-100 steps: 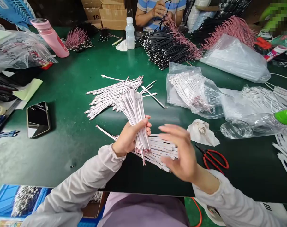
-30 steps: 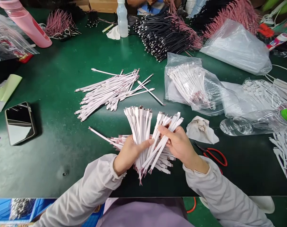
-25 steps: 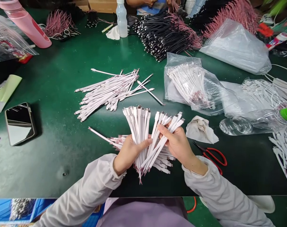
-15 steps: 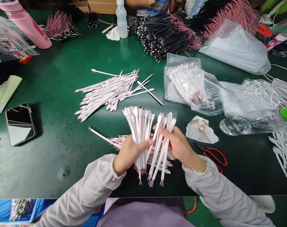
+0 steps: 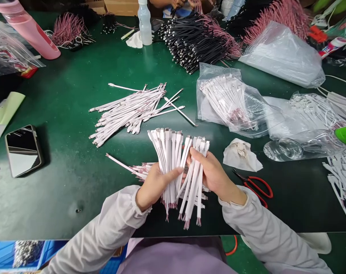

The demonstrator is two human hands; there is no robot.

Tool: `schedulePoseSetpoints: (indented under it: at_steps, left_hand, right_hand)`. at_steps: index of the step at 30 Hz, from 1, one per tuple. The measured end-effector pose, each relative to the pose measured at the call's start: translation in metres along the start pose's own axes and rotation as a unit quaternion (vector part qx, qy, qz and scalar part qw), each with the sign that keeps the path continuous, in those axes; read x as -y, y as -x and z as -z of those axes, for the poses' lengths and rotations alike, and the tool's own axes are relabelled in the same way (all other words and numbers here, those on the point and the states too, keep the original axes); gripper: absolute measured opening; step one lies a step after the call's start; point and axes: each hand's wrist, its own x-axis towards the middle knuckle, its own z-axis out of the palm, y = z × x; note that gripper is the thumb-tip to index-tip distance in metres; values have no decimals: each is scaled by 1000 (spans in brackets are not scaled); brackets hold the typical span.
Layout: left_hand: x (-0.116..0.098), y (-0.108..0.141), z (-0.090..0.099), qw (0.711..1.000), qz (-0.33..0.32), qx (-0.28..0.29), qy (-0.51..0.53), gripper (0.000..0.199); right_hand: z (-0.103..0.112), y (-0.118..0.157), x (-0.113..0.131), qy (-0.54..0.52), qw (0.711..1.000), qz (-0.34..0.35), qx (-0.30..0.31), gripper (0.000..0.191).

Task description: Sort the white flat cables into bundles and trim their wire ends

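Observation:
My left hand (image 5: 157, 184) is closed round a thick bundle of short white USB cables (image 5: 167, 160), connectors up and stripped pink wire ends down. Beside it, my right hand (image 5: 212, 173) grips a smaller, looser bunch of the same white cables (image 5: 196, 179), its thumb pressed across them near the connectors. The two bunches nearly meet between my hands. Under my hands, more white cables (image 5: 141, 170) lie on the table, partly hidden. Farther off, a loose pile of white cables (image 5: 133, 110) rests on the green table (image 5: 75, 95).
Scissors with red handles (image 5: 258, 186) and a crumpled tissue (image 5: 241, 155) lie right of my hands. Bagged white cables (image 5: 224, 99) sit beyond. A heap of black cables (image 5: 192, 45) stands at the back, before another person's hands (image 5: 178, 3). A phone (image 5: 23, 151) lies left.
In my right hand the cables have shifted, with their lower ends fanned differently and closer together at the top. My left hand keeps its bundle. Across the table the other person's hands have moved.

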Motion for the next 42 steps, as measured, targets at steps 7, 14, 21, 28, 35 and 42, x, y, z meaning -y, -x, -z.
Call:
schedulePoseSetpoints:
  at_steps: [7,14,21,28,35,42]
  left_hand:
    - [1,-1,-1,1000,-12,2,-19,47]
    - [3,-2,-1,999,-26,10,-34,47]
    - [2,-1,-1,998,-37,23,-52,42]
    - [-3,1,0,988,-54,60,-135,27]
    - [2,0,1,990,-62,62,-110,25]
    - [-3,0,-3,998,1,64,-7,26]
  right_hand:
    - [3,-2,-3,46,995,82,-43,28]
    - [1,-3,-5,96,983,141,-64,22]
    - [3,-1,1,118,981,146,-51,20]
    - [7,-1,16,126,969,198,-80,51]
    - [6,1,18,92,981,163,-44,50]
    - [7,1,17,34,998,31,46,29]
